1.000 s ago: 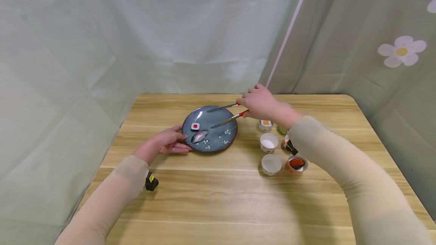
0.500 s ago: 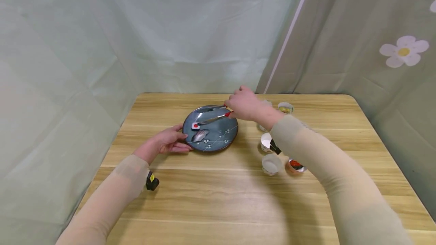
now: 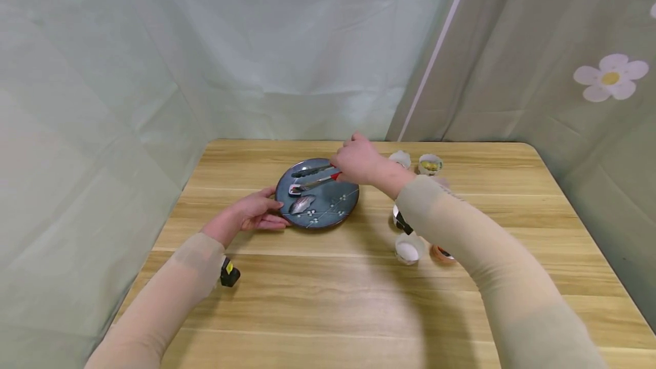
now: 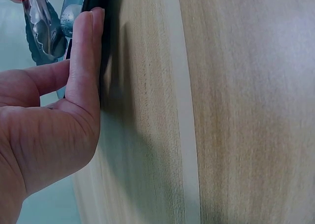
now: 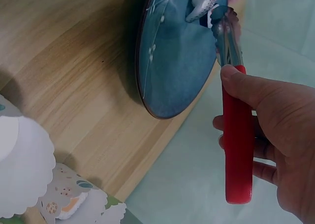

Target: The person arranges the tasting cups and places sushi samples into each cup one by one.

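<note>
My left hand (image 3: 258, 211) holds the near left edge of a dark blue round plate (image 3: 339, 188), thumb at the rim and other fingers lower down. My right hand (image 3: 359, 161) grips metal tongs (image 5: 238, 150) by their red handles. The tongs' arms are spread apart over the plate. One tip touches or lies just over a small sushi roll (image 3: 294, 190), white with a dark band, partly covered by that tip. Beside the roll lies a silvery, striped fish-shaped sushi piece (image 3: 302, 204), which shows again in the right wrist view.
Several small scalloped cups stand right of the plate: a white cup (image 3: 409, 249), an orange cup (image 3: 441, 254) and a cup with yellow food (image 3: 430, 165). My right sleeve (image 3: 435, 209) hides part of this group. Pale curtains (image 3: 307, 73) hang behind the wooden table (image 3: 307, 300).
My right hand has moved left with the tongs, bringing one tip to the sushi roll. The tongs' arms look nearer each other. The left hand keeps its place at the plate.
</note>
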`<move>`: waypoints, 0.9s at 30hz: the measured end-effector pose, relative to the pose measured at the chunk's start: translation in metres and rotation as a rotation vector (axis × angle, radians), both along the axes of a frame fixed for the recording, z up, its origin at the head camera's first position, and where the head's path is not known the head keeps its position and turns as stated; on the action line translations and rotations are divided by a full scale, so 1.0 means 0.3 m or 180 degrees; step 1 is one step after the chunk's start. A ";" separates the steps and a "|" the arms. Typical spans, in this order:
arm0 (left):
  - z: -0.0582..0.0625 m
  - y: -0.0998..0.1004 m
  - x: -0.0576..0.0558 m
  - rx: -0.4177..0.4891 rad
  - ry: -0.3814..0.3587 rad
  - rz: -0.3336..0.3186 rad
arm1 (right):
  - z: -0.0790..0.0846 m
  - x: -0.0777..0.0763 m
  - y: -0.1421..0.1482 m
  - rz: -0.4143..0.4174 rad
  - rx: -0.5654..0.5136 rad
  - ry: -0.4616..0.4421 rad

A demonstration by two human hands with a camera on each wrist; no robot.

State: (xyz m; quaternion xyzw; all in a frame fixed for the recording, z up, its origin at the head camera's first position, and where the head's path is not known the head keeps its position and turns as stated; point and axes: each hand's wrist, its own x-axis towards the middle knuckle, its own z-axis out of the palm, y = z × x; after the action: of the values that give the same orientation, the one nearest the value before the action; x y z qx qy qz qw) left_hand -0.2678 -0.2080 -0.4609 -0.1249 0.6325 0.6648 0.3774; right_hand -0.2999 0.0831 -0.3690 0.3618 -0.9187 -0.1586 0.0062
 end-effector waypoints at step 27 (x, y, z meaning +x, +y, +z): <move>0.000 0.002 0.008 0.0007 0.0024 0.0020 | -0.019 -0.005 -0.010 0.0014 0.0112 -0.0083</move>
State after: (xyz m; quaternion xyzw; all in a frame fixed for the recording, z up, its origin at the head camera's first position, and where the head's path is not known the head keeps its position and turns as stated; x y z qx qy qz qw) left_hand -0.2655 -0.2073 -0.4611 -0.1239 0.6328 0.6671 0.3730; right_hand -0.3014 0.0801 -0.3746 0.3658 -0.9150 -0.1700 -0.0117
